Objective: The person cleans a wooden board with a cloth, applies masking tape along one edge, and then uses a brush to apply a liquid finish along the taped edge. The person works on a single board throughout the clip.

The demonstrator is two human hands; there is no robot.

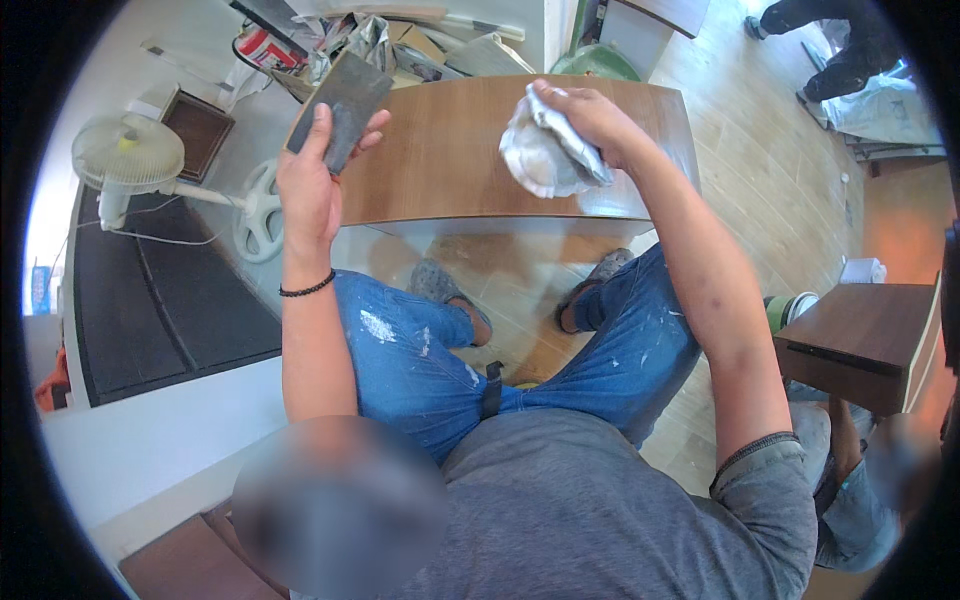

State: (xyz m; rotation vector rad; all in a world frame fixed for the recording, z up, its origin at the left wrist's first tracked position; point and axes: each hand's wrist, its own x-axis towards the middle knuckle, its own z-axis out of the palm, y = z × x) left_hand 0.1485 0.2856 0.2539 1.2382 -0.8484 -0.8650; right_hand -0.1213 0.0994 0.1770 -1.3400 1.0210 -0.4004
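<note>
A dark grey flat block [350,98] with a pale brown edge, perhaps a sanding block, is raised in my left hand [312,170], whose fingers curl round it above the left end of a wood-grain panel [430,150]. My right hand [590,125] grips a crumpled white cloth [540,155] with pale brown smudges, held over the right part of that panel. The panel has a curved far edge and sits raised in front of my knees, above my feet on the tiled floor.
A white fan [128,150] lies at left by a dark board [140,330]. Clutter [420,55] and a green plastic item [595,62] stand behind the panel. A wooden piece [850,335] is at right near a co-worker [855,510]; another person's legs [835,45] show top right.
</note>
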